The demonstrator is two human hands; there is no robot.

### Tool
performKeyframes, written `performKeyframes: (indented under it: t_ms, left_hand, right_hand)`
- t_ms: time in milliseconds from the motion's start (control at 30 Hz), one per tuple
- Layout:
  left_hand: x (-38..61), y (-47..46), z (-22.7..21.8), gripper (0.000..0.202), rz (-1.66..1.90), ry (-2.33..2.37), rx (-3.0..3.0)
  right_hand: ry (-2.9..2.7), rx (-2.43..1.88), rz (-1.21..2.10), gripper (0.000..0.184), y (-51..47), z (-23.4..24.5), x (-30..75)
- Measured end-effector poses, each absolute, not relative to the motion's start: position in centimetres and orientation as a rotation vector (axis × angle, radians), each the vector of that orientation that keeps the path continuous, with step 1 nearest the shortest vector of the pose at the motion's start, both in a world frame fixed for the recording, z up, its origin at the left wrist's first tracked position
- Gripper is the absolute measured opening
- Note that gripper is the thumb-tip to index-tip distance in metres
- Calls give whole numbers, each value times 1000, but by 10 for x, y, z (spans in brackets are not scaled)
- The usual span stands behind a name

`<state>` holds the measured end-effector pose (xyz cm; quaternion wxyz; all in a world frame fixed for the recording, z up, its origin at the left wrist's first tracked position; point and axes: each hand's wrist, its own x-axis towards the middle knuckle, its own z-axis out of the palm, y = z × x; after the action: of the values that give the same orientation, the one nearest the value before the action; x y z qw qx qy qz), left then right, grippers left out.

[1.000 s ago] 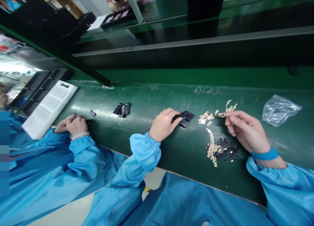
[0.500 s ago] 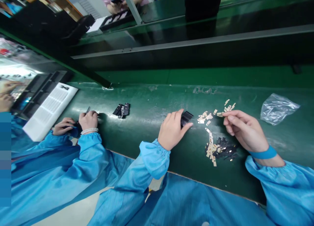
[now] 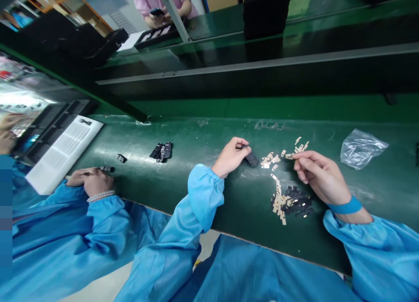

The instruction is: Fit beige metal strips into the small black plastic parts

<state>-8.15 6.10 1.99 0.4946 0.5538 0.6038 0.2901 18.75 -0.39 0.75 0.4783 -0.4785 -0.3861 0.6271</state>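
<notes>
My left hand (image 3: 231, 157) is shut on a small black comb-like part (image 3: 252, 159), its fingertips gripping one end. My right hand (image 3: 321, 176) hangs just above the bench with thumb and forefinger close together, beside a scatter of beige metal strips (image 3: 270, 159). I cannot tell whether those fingertips hold a strip. Below that hand lies a heap of beige strips and black pieces (image 3: 290, 201). A co-worker's hands (image 3: 93, 180) rest at the left, over a small black piece (image 3: 106, 168).
A dark green workbench (image 3: 203, 140) runs across the view, with a group of black parts (image 3: 161, 151) on it and a clear plastic bag (image 3: 362, 150) at the right. A white perforated tray (image 3: 62, 153) lies at the left. A person in a pink sleeve (image 3: 157, 5) stands beyond.
My left hand has moved toward the bench's far side and now grips the black comb-like part, which has turned. My right hand has barely moved. The co-worker's hands have lowered to the bench.
</notes>
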Motion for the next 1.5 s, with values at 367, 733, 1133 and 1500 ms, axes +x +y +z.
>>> performKeyframes:
  t_ms: [367,733,1133,1500]
  left_hand:
    - [-119,32,0,33,838,1513,2221]
    - [-126,43,35,27,486,1570,2290]
    - [-126,51,44,21,503,1596,2101]
    - [-126,56,43,29,413,1574,2057]
  right_hand:
    - [-927,-1160,1511,14,-4,13,189]
    - [-1409,-1477,1331,29,1,24,209]
    - [-2207,-1457,947,9,-17,21,182]
    - [-2212,-1522,848,4,-27,13,171]
